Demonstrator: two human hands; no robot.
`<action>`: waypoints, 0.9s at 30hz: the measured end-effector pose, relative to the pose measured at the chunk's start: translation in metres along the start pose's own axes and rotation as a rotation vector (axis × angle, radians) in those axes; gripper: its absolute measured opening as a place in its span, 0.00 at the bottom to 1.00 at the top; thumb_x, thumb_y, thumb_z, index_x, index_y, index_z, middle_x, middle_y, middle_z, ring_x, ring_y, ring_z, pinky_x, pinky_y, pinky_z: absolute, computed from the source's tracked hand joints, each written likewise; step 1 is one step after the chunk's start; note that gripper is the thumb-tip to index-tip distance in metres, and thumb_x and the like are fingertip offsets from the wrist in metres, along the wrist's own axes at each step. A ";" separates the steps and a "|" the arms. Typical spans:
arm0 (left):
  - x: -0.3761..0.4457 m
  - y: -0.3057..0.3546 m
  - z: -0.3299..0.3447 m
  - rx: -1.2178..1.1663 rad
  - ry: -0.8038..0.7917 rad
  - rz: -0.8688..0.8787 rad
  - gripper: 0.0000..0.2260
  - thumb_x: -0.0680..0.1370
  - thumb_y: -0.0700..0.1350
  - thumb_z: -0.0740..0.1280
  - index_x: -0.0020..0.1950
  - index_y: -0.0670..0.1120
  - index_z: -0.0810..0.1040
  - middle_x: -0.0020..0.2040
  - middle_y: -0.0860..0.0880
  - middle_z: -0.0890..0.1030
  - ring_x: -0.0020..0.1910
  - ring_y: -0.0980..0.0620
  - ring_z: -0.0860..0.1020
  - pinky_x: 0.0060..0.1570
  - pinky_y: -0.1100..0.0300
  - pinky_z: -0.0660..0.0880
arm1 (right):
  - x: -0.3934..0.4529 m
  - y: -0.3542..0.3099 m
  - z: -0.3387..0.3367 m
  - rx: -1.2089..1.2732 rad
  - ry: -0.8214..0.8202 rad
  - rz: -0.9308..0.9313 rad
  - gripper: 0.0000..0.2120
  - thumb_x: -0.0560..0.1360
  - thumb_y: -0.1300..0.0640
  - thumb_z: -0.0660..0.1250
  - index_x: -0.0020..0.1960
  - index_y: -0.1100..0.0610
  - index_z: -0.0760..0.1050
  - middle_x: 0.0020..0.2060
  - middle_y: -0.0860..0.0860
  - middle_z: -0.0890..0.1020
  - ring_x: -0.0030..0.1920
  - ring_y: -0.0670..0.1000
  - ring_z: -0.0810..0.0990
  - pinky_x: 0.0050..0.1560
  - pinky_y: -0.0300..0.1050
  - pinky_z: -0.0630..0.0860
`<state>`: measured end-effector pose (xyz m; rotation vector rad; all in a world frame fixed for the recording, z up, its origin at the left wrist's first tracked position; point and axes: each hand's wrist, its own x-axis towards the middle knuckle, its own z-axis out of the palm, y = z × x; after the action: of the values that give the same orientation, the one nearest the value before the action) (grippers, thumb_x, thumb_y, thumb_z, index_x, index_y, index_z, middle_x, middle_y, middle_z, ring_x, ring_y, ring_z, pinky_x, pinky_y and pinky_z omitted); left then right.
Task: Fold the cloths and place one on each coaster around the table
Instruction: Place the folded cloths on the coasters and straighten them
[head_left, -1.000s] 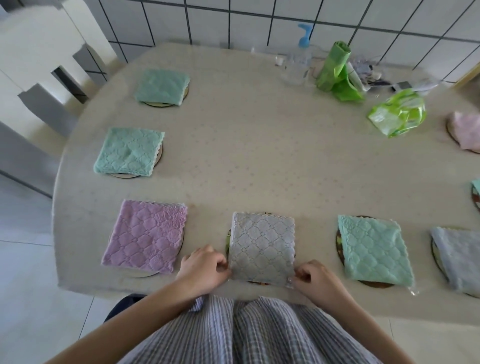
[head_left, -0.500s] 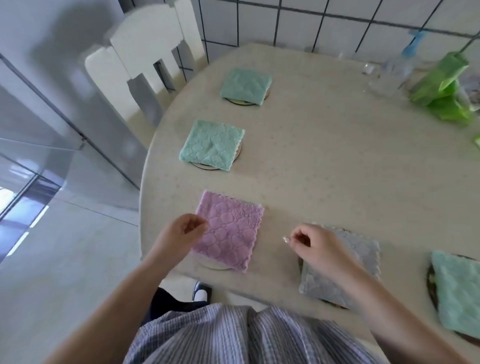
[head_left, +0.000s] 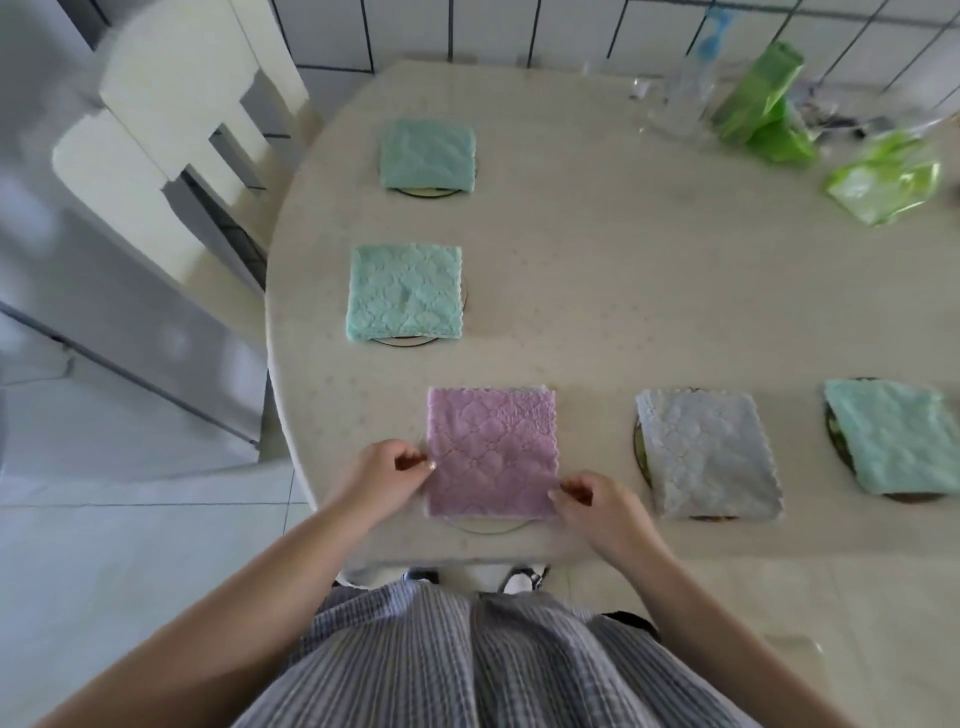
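Observation:
A folded pink cloth (head_left: 492, 451) lies on a coaster (head_left: 488, 526) near the table's front edge. My left hand (head_left: 388, 474) pinches its left edge and my right hand (head_left: 592, 503) pinches its lower right corner. To the right, a folded grey cloth (head_left: 707, 453) and a folded mint cloth (head_left: 894, 435) each cover a coaster. Two more folded mint cloths lie on coasters further back on the left, one in the middle (head_left: 405, 292) and one beyond it (head_left: 428, 154).
The round beige table (head_left: 649, 291) carries green plastic bags (head_left: 883, 183) and a clear pump bottle (head_left: 687, 88) at the back right. White chairs (head_left: 171, 150) stand left of the table. A tiled wall runs behind.
My hands left the grey cloth and moved left to the pink cloth, now pinching its sides. The view shifted left, and the pink cloth now lies square to the table edge.

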<state>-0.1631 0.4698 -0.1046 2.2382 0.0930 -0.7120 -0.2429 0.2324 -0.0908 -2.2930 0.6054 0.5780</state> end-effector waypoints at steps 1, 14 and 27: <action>0.003 0.000 0.000 0.016 -0.009 -0.011 0.16 0.74 0.45 0.69 0.29 0.47 0.67 0.28 0.50 0.69 0.30 0.52 0.67 0.33 0.58 0.62 | -0.001 -0.002 0.000 -0.003 -0.001 0.012 0.11 0.74 0.49 0.66 0.52 0.52 0.79 0.47 0.49 0.82 0.49 0.50 0.79 0.43 0.39 0.69; 0.008 0.014 -0.006 0.153 -0.098 -0.040 0.18 0.74 0.44 0.67 0.28 0.46 0.62 0.27 0.49 0.63 0.27 0.53 0.62 0.30 0.59 0.56 | 0.000 -0.003 -0.009 -0.043 -0.097 -0.064 0.15 0.72 0.52 0.66 0.30 0.53 0.66 0.27 0.47 0.70 0.29 0.46 0.66 0.30 0.41 0.61; -0.001 0.014 -0.006 0.180 -0.099 -0.047 0.17 0.75 0.44 0.67 0.30 0.46 0.64 0.28 0.50 0.66 0.27 0.54 0.64 0.29 0.62 0.60 | 0.009 0.005 -0.013 -0.062 -0.170 -0.138 0.13 0.72 0.48 0.66 0.33 0.54 0.71 0.28 0.46 0.72 0.30 0.44 0.70 0.31 0.39 0.63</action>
<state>-0.1579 0.4644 -0.0919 2.3735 0.0334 -0.8859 -0.2361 0.2178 -0.0898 -2.2924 0.3494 0.7249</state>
